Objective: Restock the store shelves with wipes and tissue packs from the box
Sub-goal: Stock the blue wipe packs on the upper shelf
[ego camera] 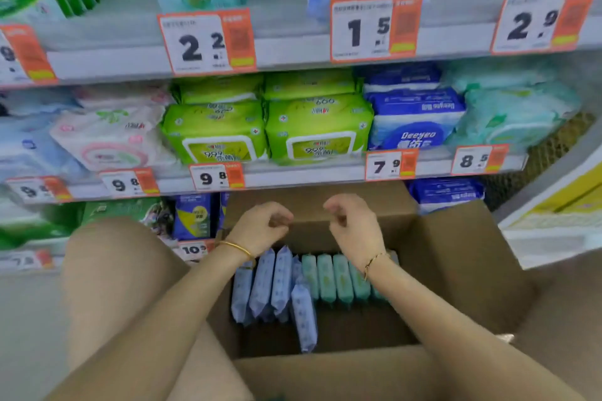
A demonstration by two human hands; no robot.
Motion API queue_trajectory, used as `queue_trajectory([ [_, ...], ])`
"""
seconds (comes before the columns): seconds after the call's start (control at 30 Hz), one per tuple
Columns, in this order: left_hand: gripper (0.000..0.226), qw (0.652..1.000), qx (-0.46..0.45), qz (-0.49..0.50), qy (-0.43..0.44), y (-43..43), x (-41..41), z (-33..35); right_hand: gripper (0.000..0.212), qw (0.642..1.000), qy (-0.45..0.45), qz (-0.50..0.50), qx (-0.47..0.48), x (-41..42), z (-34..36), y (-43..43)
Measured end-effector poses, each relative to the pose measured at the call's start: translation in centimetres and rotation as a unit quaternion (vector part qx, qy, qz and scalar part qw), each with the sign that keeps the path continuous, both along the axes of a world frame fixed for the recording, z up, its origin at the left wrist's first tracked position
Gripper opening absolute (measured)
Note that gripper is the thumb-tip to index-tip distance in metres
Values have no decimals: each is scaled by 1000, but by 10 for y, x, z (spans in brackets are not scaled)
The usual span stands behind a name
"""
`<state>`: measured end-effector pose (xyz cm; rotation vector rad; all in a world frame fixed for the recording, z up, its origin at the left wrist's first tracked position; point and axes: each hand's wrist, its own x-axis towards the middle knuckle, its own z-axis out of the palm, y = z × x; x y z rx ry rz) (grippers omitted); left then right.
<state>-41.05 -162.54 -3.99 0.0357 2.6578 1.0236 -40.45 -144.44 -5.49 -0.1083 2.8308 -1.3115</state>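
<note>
Two hands: we've got the left hand (260, 225) and the right hand (355, 225) hovering side by side above the far side of the box (462, 270), fingers loosely curled, nothing in either.
Why there: our guess is they're poised between shelf and stock, ready to dip in for a pack.
Box: open cardboard, flaps spread, sitting low right in front of the shelving.
Left of the box: blue packs (264, 283) stand on edge, pressed together, and one loose blue pack (304, 312) juts out nearer us.
Right of the box: teal packs (335, 280) in a tidy row, also on edge, touching, partly under the right forearm.
Why on edge: we reckon each top seam is easy to pinch that way.
Middle shelf (309, 172): green packs (267, 130) stacked two high, blue-and-white packs (413, 120) beside them, pale teal packs (511, 117) at the far right.
Where they go: the boxed teal may belong there, though we can't tell.
</note>
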Motion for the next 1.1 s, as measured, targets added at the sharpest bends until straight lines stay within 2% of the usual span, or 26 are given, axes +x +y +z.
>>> queue_trajectory([
  [0.07, 21, 998, -43, -3, -48, -10, 1, -17, 32, 990, -107, 63, 69, 4, -41, -12],
  [0.13, 21, 997, -41, 5, -67, -15, 0, -24, 37, 961, -207, 127, 129, 9, -75, -23],
  [0.27, 23, 997, -54, 4, -61, -21, -4, -30, 62, 911, -323, 184, 177, 17, -126, -43],
  [0.33, 23, 997, -52, 0, -49, -20, -5, -31, 65, 894, -342, 198, 212, 20, -144, -52],
  [0.5, 25, 999, -43, 2, -29, -15, -9, -31, 37, 896, -317, 168, 262, 25, -159, -63],
  [0.63, 25, 998, -49, 0, -30, -14, -10, -33, 17, 895, -290, 185, 285, 21, -157, -54],
  [0.7, 25, 998, -52, -10, -46, -13, -8, -36, 7, 900, -288, 184, 272, 21, -154, -40],
  [0.77, 26, 997, -50, -28, -59, -9, -7, -38, 24, 910, -302, 179, 222, 16, -146, -20],
  [0.83, 29, 996, -40, -40, -71, -3, -5, -37, 26, 925, -323, 170, 112, 5, -125, 5],
  [0.9, 40, 993, -28, -72, -88, 7, -4, -34, 25, 928, -320, 188, 32, -9, -93, 28],
  [1.0, 66, 979, -32, -165, -113, 24, -5, -23, 25, 923, -298, 242, -24, -28, -43, 48],
  [1.1, 71, 976, 2, -184, -117, 36, -12, -9, 22, 925, -284, 230, -104, -37, -5, 56],
])
